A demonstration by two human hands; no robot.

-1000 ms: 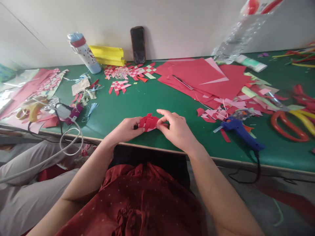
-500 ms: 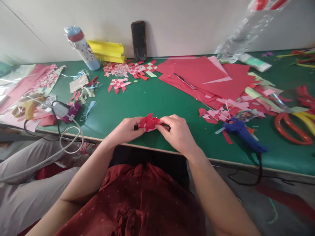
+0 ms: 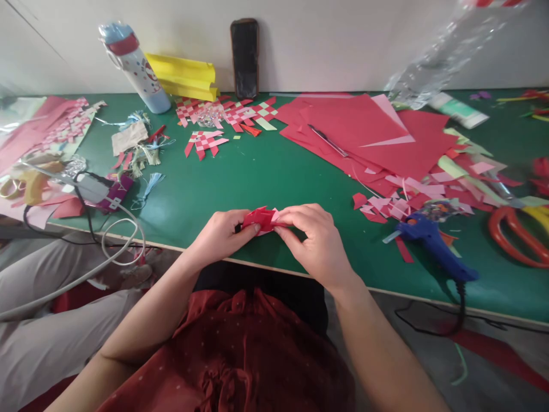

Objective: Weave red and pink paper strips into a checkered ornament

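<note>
Between my hands, close to the table's front edge, is a small folded red and pink paper piece with pointed tips on top. My left hand pinches its left end, the thumb lying across the front. At the right end, the thumb and fingertips of my right hand close on a pink-edged part of the paper. The undersides of the piece are hidden by my fingers. Beyond it on the green table lies a woven red and pink checked paper fish shape, with more such woven pieces behind.
Red paper sheets with a pen lie back right, near paper scraps. A blue glue gun and orange-handled scissors are on the right. A bottle, phone, tassels and cables stand or lie left and behind.
My fingers have shifted on the paper piece, which now looks flatter and shows a pink flap at its right end. The head view has tilted slightly.
</note>
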